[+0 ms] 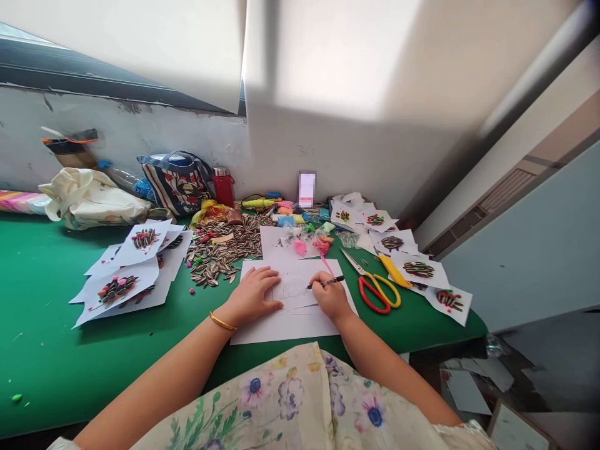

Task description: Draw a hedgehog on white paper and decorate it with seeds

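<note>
In the head view, the bench (42,262) carries the sheet (281,328) at the middle of its near edge, under both hands. The left hand (250,294) lies palm down on the left part of the sheet, fingers extended and thumb set wide; it grips nothing. This placement appears to brace the sheet against sliding. The right hand (329,297) is closed narrow around the pen (336,280), near its writing end, a hold that suits fine control of the tip.

Pen orientation: the tip points left, to the right end of the outline drawing (294,289); the rear end points right and slightly toward the far edge. The long axis lies nearly parallel to the near edge. Whether the tip touches the sheet cannot be told. The drawing's long axis runs left to right, between the hands.

The scissors (370,280) lie right of the right hand, blades toward the far edge and angled left, handles toward the near edge; this position keeps them within reach and off the sheet. The yellow tool (394,270) lies just beside them. The seeds (229,247) are heaped beyond the left hand. Decorated cards are grouped apart from the work area: the left cards (135,269) overlap in a stack, and the right cards (419,269) line the right edge. The phone (307,189) stands upright near the far edge, screen toward the person.
</note>
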`<state>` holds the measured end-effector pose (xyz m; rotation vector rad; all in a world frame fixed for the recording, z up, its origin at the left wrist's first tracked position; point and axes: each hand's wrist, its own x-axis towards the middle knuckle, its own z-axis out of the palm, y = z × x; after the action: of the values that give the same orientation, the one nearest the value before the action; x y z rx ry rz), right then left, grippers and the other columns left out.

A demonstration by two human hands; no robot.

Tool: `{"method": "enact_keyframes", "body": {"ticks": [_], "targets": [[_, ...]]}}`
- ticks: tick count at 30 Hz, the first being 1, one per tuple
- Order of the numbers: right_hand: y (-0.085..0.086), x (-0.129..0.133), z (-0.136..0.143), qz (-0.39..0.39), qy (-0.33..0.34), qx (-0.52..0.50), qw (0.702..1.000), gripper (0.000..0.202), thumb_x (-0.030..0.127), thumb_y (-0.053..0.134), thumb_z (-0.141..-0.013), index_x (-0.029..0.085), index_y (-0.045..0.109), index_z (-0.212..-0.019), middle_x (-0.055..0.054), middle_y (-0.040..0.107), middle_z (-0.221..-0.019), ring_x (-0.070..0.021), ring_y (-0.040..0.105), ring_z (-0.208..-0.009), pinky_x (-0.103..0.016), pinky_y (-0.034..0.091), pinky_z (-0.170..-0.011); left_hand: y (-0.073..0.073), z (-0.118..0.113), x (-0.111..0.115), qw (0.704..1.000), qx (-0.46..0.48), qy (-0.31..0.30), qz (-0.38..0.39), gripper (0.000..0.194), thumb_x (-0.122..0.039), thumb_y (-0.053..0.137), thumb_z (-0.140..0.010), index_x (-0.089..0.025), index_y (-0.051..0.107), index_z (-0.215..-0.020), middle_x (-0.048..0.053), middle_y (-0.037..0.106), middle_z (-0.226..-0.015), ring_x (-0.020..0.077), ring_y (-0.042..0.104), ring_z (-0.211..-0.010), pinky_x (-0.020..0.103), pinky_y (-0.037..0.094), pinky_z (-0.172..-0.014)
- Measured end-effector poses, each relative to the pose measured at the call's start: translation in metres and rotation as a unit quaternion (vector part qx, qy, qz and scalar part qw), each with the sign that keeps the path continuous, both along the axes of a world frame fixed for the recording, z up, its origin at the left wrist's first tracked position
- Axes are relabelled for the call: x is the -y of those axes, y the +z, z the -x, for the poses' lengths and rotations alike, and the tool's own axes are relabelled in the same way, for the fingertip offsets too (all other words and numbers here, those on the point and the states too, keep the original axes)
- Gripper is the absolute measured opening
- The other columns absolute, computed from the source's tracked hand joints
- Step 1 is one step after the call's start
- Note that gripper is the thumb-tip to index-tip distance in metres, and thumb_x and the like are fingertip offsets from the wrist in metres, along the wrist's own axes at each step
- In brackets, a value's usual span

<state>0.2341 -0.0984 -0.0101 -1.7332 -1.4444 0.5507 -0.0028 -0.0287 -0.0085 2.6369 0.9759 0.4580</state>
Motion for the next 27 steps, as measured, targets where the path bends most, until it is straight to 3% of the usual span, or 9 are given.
{"method": "enact_keyframes", "body": {"ticks": [16, 27], "targets": [[-0.0018, -0.0003, -0.0012, -0.013, -0.019, -0.015, 1.000, 0.016, 0.022, 0.043, -0.074, 0.024, 0.059, -0.069, 0.001, 0.064, -0.069, -0.0192, 0.058, -0.071, -0.029, 0.041, -0.064, 0.0011, -0.0004, 0.0001, 1.000, 0.001, 0.001, 0.003, 0.064, -0.055, 0.071, -0.073, -0.025, 0.060, -0.128, 0.009, 0.056, -0.138, 0.0329, 0.041, -0.135, 0.055, 0.022, -0.116], [-0.0027, -0.0032, -0.0012, -0.027, 0.025, 0.001, 0.999, 0.020, 0.027, 0.044, -0.083, 0.024, 0.064, -0.084, 0.001, 0.066, -0.079, -0.0194, 0.060, -0.075, -0.030, 0.043, -0.068, 0.0001, -0.0005, 0.0004, 1.000, 0.002, -0.001, -0.002, 0.063, -0.054, 0.071, -0.073, -0.024, 0.060, -0.128, 0.009, 0.056, -0.138, 0.0329, 0.041, -0.135, 0.056, 0.023, -0.116]]}}
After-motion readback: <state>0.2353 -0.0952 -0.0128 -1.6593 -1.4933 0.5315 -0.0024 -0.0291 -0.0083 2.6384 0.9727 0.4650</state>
